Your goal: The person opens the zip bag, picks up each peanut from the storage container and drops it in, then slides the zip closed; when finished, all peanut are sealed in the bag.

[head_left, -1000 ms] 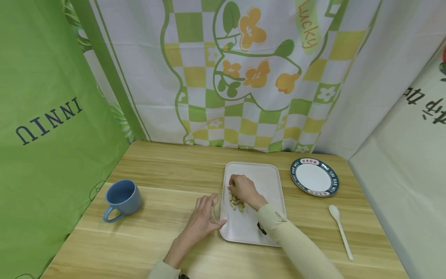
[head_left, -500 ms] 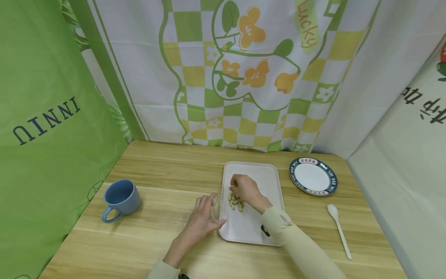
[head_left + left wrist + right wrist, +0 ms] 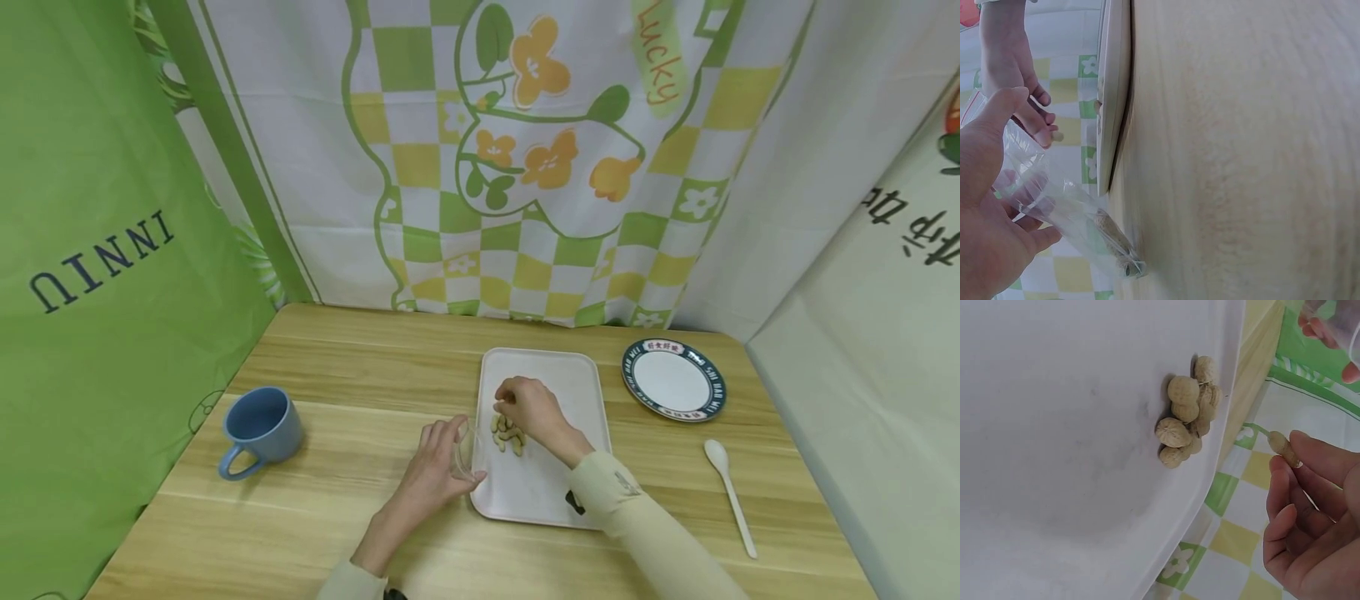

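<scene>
Checkered curtain [image 3: 525,167] behind wooden table [image 3: 375,358]

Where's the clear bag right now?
In the head view, the bag is in the left hand, by the left edge of the tray, left of the peanuts lying on it.

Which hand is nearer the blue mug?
Left. The left hand, holding a clear bag, is right of the blue mug; the right hand, pinching a peanut, is farther right, over the tray.

"Lucky" on curtain [image 3: 555,158], "SHI HAO WEI" on plate [image 3: 674,379]
</scene>
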Tool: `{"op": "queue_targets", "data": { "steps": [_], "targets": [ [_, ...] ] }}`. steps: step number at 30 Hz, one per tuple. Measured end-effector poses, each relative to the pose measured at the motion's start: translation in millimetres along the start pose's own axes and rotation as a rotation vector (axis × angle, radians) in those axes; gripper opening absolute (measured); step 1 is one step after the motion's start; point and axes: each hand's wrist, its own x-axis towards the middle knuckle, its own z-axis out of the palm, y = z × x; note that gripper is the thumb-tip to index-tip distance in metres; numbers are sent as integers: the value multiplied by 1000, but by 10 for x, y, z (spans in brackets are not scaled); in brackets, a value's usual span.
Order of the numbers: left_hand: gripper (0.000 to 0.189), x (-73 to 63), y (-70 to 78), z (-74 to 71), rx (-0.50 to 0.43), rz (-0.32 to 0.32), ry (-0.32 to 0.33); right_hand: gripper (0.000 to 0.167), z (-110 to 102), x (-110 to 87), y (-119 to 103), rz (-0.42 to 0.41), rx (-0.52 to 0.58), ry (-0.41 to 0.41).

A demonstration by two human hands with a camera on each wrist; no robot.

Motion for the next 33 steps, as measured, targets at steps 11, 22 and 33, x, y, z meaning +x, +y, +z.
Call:
{"op": "queue_targets", "data": {
  "steps": [11, 22, 33],
  "targets": [
    [85, 10, 3, 10, -5, -10, -6, 9, -106, -80, -65, -106, 76, 56],
    [84, 2, -25, 38, 0, -9, -10, 8, -149, -160, -98, -184, 122, 77],
    [83, 21, -19, 19, -1, -12, -14, 8, -241, -260, -236, -206, 125, 106]
  ]
}}
